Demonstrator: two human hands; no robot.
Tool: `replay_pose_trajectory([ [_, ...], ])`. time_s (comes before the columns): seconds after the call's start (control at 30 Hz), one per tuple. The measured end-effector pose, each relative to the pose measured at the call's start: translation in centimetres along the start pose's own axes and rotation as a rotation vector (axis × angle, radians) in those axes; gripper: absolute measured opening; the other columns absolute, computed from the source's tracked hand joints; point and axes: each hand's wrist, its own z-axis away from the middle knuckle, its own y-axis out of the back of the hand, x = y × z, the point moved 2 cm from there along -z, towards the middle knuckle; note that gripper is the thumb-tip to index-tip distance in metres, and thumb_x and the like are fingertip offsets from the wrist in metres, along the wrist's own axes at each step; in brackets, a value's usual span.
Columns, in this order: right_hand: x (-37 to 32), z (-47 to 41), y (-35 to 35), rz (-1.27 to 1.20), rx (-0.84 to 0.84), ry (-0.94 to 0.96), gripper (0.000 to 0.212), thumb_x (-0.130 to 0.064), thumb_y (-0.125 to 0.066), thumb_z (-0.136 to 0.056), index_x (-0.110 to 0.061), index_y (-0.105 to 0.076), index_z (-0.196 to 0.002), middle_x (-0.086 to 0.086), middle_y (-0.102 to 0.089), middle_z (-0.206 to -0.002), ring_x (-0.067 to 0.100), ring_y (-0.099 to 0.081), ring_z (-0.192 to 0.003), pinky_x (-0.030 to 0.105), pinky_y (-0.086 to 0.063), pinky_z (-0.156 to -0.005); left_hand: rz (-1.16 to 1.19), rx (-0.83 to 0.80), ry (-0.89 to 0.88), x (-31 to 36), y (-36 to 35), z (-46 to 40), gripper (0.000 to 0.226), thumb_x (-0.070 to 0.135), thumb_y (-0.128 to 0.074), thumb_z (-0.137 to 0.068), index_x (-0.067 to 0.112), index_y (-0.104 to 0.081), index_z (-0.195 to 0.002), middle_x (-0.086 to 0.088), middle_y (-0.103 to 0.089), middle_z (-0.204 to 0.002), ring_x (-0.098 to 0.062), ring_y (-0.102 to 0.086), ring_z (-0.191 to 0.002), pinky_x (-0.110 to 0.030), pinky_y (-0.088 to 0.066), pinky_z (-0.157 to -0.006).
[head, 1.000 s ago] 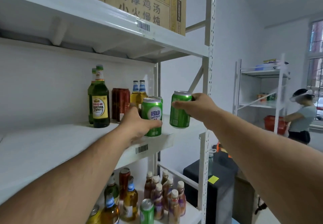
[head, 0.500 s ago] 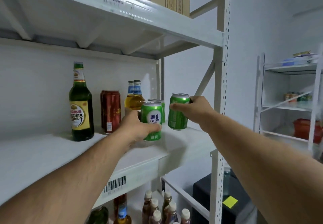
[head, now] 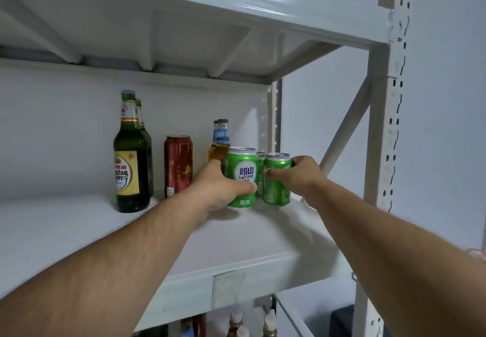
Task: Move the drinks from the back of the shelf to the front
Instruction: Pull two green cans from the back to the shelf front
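Drinks stand toward the back right of the white shelf (head: 79,231), leaving a broad bare stretch of board between them and the front edge, and more bare board to the left. Two green cans sit upright and close together, a little forward of the rest. The left hand (head: 218,189) is wrapped around the left can (head: 242,176), thumb across its lower front, fingers behind. The right hand (head: 302,176) grips the right can (head: 276,178) from its right side, thumb on the front. Whether either can rests on the board or is just lifted cannot be told. A third green can (head: 261,156) peeks out between and behind them. Behind the left hand stand two amber bottles (head: 221,142) with blue neck labels, one behind the other. Left of these is a red can (head: 178,165), then two green bottles (head: 131,157), one hiding most of the other. On the right the upright post (head: 394,126) and a diagonal brace (head: 349,120) bound the shelf. Below the front lip, bottle tops (head: 236,321) show on the lower shelf.
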Motion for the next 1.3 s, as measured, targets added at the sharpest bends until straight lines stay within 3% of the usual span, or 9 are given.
replay_pose_trajectory([
  [0.43, 2.5, -3.5, -1.1, -0.034, -0.098, -0.025, 0.035, -0.033, -0.094, -0.057, -0.014, -0.078, -0.082, 0.0, -0.077, -0.08, 0.019, -0.075, -0.079, 0.039, -0.061, -0.082, 0.03, 0.027, 0.055, -1.2, -2.0, -1.0, 0.059, 0.019, -0.098, -0.066, 0.017, -0.068, -0.117, 0.0, -0.078, -0.104, -0.018, -0.076, -0.094, -0.036, -0.061, -0.086],
  [0.73, 2.2, -3.4, -1.2, -0.049, -0.122, -0.027, 0.033, -0.031, -0.094, -0.064, -0.016, -0.076, -0.087, 0.001, -0.077, -0.087, 0.02, -0.073, -0.084, 0.039, -0.059, -0.086, 0.063, 0.009, 0.051, -1.3, -1.9, -0.5, 0.049, 0.009, -0.093, -0.072, 0.016, -0.069, -0.115, 0.001, -0.078, -0.101, -0.016, -0.075, -0.092, -0.031, -0.06, -0.08],
  [0.9, 2.4, -3.3, -1.4, -0.038, -0.131, -0.037, 0.041, -0.035, -0.094, -0.063, -0.016, -0.074, -0.093, 0.002, -0.075, -0.092, 0.021, -0.072, -0.089, 0.04, -0.058, -0.088, 0.064, 0.003, 0.061, -1.6, -1.9, -0.6, 0.054, 0.01, -0.094, -0.072, 0.017, -0.068, -0.118, 0.0, -0.078, -0.106, -0.018, -0.075, -0.097, -0.035, -0.06, -0.087],
  [1.0, 1.9, -2.9, -1.0, 0.012, -0.17, -0.047, 0.047, -0.042, -0.092, -0.063, -0.016, -0.074, -0.097, 0.003, -0.075, -0.097, 0.021, -0.07, -0.091, 0.038, -0.057, -0.09, 0.073, -0.008, 0.067, -1.4, -1.9, -0.4, 0.051, 0.009, -0.093, -0.074, 0.017, -0.068, -0.118, 0.002, -0.077, -0.103, -0.014, -0.074, -0.093, -0.029, -0.058, -0.078],
  [1.1, 1.4, -2.3, 0.3, 0.121, -0.209, -0.065, 0.046, -0.045, -0.088, -0.069, -0.011, -0.067, -0.09, 0.003, -0.067, -0.089, 0.018, -0.063, -0.08, 0.029, -0.05, -0.07, 0.079, -0.023, 0.068, -1.0, -2.3, -0.3, 0.046, 0.008, -0.092, -0.075, 0.017, -0.069, -0.114, 0.003, -0.076, -0.099, -0.01, -0.072, -0.087, -0.023, -0.054, -0.067],
  [1.2, 0.3, -1.6, 2.4, 0.239, -0.176, -0.072, 0.04, -0.035, -0.081, -0.081, -0.012, -0.049, -0.071, 0.004, -0.048, -0.068, 0.019, -0.044, -0.058, 0.028, -0.031, -0.05, 0.076, -0.01, 0.081, -0.5, -3.0, -0.6, 0.051, 0.012, -0.095, -0.071, 0.016, -0.07, -0.115, -0.001, -0.078, -0.104, -0.015, -0.074, -0.091, -0.028, -0.058, -0.075],
  [1.27, -0.6, -1.4, 3.4, 0.314, -0.168, -0.038, 0.023, -0.027, -0.075, -0.087, -0.009, -0.061, -0.087, 0.012, -0.062, -0.08, 0.027, -0.06, -0.071, 0.032, -0.047, -0.057, 0.072, -0.004, 0.093, 0.0, -3.7, -0.9, 0.061, 0.018, -0.099, -0.064, 0.016, -0.069, -0.117, -0.001, -0.079, -0.106, -0.019, -0.076, -0.095, -0.036, -0.061, -0.087],
  [1.3, -0.8, -1.4, 3.8, 0.37, -0.165, -0.026, 0.028, -0.024, -0.071, -0.091, -0.004, -0.065, -0.108, 0.018, -0.069, -0.1, 0.032, -0.067, -0.093, 0.037, -0.055, -0.075, 0.074, -0.003, 0.098, 0.3, -4.2, -0.9, 0.067, 0.022, -0.101, -0.058, 0.017, -0.069, -0.116, -0.001, -0.079, -0.106, -0.02, -0.076, -0.096, -0.041, -0.062, -0.091],
])
